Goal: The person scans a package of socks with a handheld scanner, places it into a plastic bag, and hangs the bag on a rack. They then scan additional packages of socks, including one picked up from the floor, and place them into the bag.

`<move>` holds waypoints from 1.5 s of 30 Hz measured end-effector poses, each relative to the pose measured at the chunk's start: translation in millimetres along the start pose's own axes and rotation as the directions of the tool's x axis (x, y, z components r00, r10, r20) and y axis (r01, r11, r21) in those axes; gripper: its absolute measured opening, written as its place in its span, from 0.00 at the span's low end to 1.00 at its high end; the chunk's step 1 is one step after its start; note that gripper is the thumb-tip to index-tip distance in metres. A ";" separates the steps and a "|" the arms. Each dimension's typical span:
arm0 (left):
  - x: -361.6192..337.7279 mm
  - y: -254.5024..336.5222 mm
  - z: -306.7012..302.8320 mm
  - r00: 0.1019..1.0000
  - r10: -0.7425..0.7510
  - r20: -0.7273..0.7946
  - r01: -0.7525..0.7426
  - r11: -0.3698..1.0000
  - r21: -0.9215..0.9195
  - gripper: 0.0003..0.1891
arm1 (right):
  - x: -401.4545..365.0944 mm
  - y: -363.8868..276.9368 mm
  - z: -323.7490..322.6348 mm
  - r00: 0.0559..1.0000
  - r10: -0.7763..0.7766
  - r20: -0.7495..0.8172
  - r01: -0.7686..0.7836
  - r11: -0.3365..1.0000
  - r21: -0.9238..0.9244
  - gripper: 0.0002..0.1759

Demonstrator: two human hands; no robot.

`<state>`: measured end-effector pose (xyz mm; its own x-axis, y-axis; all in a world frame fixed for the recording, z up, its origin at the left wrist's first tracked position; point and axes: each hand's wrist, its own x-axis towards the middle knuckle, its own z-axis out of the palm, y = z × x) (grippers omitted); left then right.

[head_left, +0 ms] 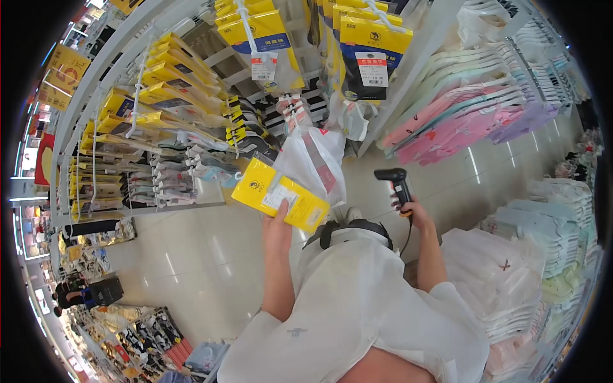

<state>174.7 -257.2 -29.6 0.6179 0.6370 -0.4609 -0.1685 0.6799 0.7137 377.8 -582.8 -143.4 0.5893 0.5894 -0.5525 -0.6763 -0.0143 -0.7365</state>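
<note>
My left hand (279,228) grips a yellow sock packet (255,186) by its lower edge, thumb on top. A white label and a barcode show on the packet's face, and a small white hook sticks out at its left end. Out to the right, my right hand (414,209) is wrapped round the handle of a black barcode scanner (397,185). The scanner's head points left, and its cable runs down towards my waist. Between the hands, a white plastic bag (311,159) with something reddish inside hangs just beyond the yellow packet.
Yellow sock packets (169,80) hang on rack hooks at left and ahead. Pink and pastel clothes (440,121) hang at the right, with white garments (498,262) nearer me. A person in dark clothes (71,292) is far left. Tiled floor (204,262) lies around me.
</note>
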 end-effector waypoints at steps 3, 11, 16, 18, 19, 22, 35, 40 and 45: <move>-1.7 -9.9 19.0 0.999 0.046 0.020 -0.045 0.998 -0.043 0.21 | -7.8 -58.6 33.0 0.994 -0.069 0.085 0.074 0.995 -0.061 0.19; -10.2 -25.5 62.9 0.987 0.159 0.027 -0.160 0.987 0.012 0.21 | -43.3 -96.0 96.7 0.991 0.022 0.133 0.056 0.833 -0.551 0.19; -17.1 -38.6 85.9 0.982 0.185 -0.031 -0.183 0.982 0.050 0.22 | -56.3 -88.2 101.4 0.902 0.025 0.430 0.300 0.680 -0.669 0.24; -22.2 -42.3 97.9 0.984 0.175 -0.017 -0.174 0.983 0.057 0.22 | -61.4 -93.0 97.7 0.905 0.088 0.416 0.253 0.674 -0.694 0.24; -23.0 -47.5 101.2 0.986 0.168 -0.020 -0.166 0.983 0.079 0.22 | -63.0 -93.1 94.6 0.899 0.079 0.430 0.256 0.703 -0.664 0.24; -22.8 -61.2 106.7 0.987 0.160 -0.028 -0.155 0.979 0.129 0.21 | -56.7 -83.3 74.8 0.898 -0.060 0.436 0.318 0.772 -0.551 0.24; -14.3 -54.1 83.1 0.989 0.113 -0.094 -0.122 0.988 -0.099 0.21 | -46.2 -99.9 44.4 0.992 0.120 -0.038 -0.114 0.736 -0.668 0.22; -15.4 -21.0 58.2 0.791 -0.067 0.608 0.420 0.783 -0.459 0.16 | 37.4 -2.9 -38.8 0.937 -0.232 -0.262 -0.074 0.601 -0.796 0.20; -21.4 -6.6 52.3 0.648 -0.056 0.760 0.603 0.647 -0.466 0.21 | 78.5 132.9 -105.8 0.921 0.057 -0.386 -0.371 0.431 -0.822 0.15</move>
<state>202.8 -294.3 3.1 0.9932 0.0980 0.0621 -0.0942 0.9936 -0.0617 380.9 -623.9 -326.0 0.6742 0.2305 -0.7016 -0.1471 -0.8891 -0.4335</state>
